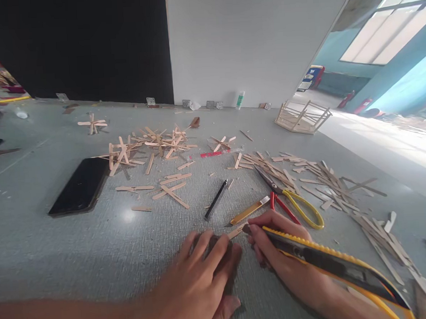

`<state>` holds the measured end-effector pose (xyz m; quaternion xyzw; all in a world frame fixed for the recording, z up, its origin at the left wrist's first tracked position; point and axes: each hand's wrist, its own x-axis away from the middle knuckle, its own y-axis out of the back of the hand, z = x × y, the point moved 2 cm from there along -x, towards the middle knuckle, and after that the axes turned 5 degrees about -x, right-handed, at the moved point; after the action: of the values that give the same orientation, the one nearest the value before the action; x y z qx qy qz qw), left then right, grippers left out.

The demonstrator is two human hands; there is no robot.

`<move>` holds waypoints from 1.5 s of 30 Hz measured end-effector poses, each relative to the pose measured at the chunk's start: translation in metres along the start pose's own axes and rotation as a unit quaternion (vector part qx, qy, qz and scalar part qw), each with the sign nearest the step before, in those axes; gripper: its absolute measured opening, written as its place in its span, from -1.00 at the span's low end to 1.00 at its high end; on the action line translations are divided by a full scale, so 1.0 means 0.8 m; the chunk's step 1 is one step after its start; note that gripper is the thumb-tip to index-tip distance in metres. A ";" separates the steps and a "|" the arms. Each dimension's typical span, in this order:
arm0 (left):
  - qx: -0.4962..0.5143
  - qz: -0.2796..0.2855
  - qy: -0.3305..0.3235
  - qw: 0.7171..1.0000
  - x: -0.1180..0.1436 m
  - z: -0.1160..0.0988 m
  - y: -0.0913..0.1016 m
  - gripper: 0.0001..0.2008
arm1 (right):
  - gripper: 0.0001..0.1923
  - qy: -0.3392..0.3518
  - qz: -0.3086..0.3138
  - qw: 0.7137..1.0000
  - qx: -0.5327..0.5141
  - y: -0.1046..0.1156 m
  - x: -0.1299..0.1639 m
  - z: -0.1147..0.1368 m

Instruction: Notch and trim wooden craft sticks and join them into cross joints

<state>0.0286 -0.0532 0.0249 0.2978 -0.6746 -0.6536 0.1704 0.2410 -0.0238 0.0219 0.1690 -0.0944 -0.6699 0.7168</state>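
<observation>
A short wooden craft stick [237, 231] lies on the table at the front. My left hand [202, 280] presses one end down, fingers bent over it, which hides that end. In my right hand [290, 268] is a yellow and black utility knife [327, 261], gripped like a pen. Its tip meets the stick's exposed end, where dark marks show. Just beyond my hands are a slim yellow cutter [250, 210], a black pen [216, 200], yellow-handled scissors [302, 207] and a tool with red handles [285, 208], partly covered by the scissors.
Loose craft sticks [330, 186] are strewn along the right side. Star-like stick pieces [164, 141] stand farther back, with a stick frame [303, 118] at the far right edge. A phone [79, 187] lies left. Upright panels [249, 41] border the table's back.
</observation>
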 end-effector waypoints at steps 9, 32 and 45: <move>0.126 -0.021 -0.024 0.991 -0.003 0.001 0.008 -0.70 | -0.71 -0.052 0.034 0.998 -0.027 0.001 -0.007 -0.008; 0.112 0.106 -0.103 0.983 -0.011 0.029 0.019 -0.25 | -0.66 0.020 0.072 0.992 0.098 -0.001 0.000 0.007; 0.170 0.088 -0.096 0.977 -0.013 0.033 0.017 -0.26 | -0.64 0.021 0.098 0.989 0.107 -0.002 -0.001 0.007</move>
<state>0.0174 -0.0266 0.0375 0.1974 -0.8125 -0.5377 0.1083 0.2375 -0.0235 0.0266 0.2484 -0.1662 -0.5786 0.7589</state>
